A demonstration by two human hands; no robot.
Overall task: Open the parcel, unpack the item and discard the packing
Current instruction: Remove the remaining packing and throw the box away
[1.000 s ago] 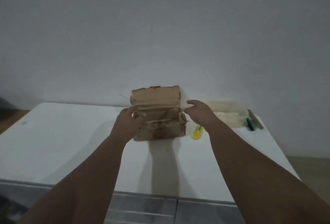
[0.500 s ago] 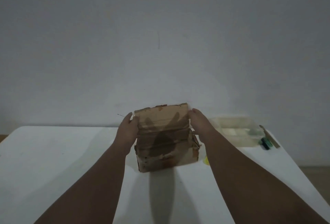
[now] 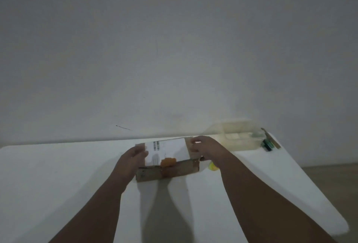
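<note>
Cardboard parcel (image 3: pixel 168 162), label up on white surface (image 3: pixel 58 175); left hand (image 3: pixel 133 158) and right hand (image 3: pixel 203 146) fingers gripping its ends, likely steadying it for opening.

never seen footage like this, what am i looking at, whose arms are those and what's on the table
There is no machine here. A person wears a camera on the head, so the single picture looks forward and down along their own two bare arms. The left hand and right hand grip the two ends of a cardboard parcel resting on a white table. Its top carries a white label with a barcode. Behind the right hand sit a clear plastic box, a small green thing and something yellow, mostly hidden. A bare wall fills the rest.
</note>
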